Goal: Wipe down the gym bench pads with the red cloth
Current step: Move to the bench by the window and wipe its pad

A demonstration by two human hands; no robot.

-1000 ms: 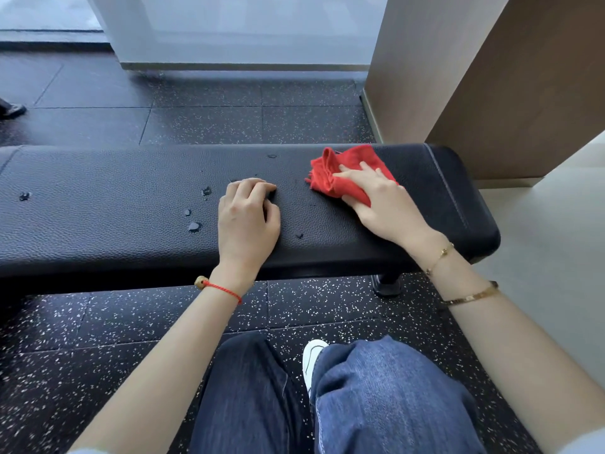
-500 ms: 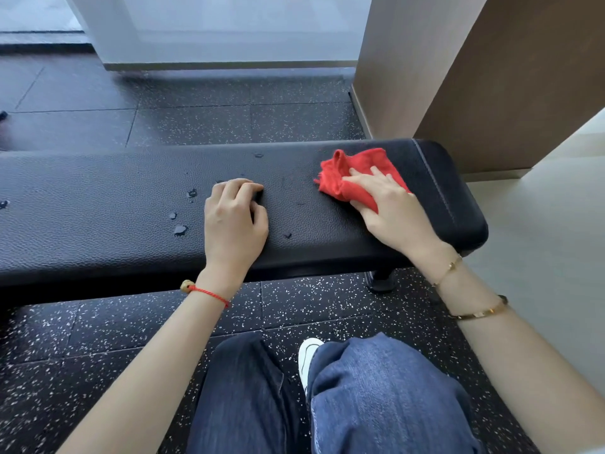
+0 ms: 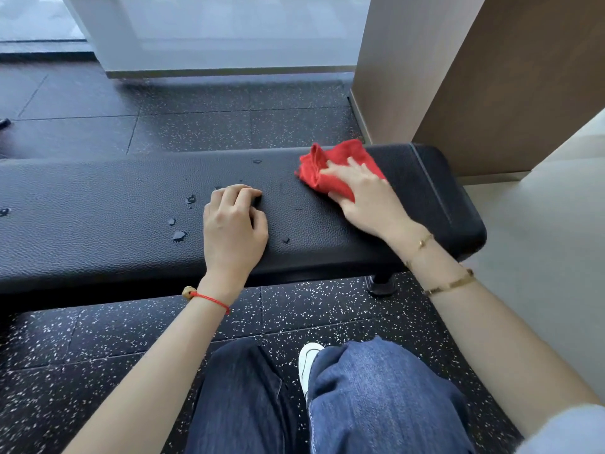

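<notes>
Black pebbled vinyl covers the worktop (image 3: pixel 98 204), a gym bench pad running across the view. The red cloth (image 3: pixel 330 170) lies bunched near its right end, toward the far edge. The right hand (image 3: pixel 363 198) presses flat on it, fingers (image 3: pixel 334 173) spread open over the fabric rather than gripping. The left hand (image 3: pixel 234 224) rests mid-pad near the front edge, fingers curled under, holding nothing. Water droplets (image 3: pixel 179 235) dot the vinyl just left of that hand, with one beside it on the right. A wooden wall panel (image 3: pixel 510 86) rises just behind the right end.
</notes>
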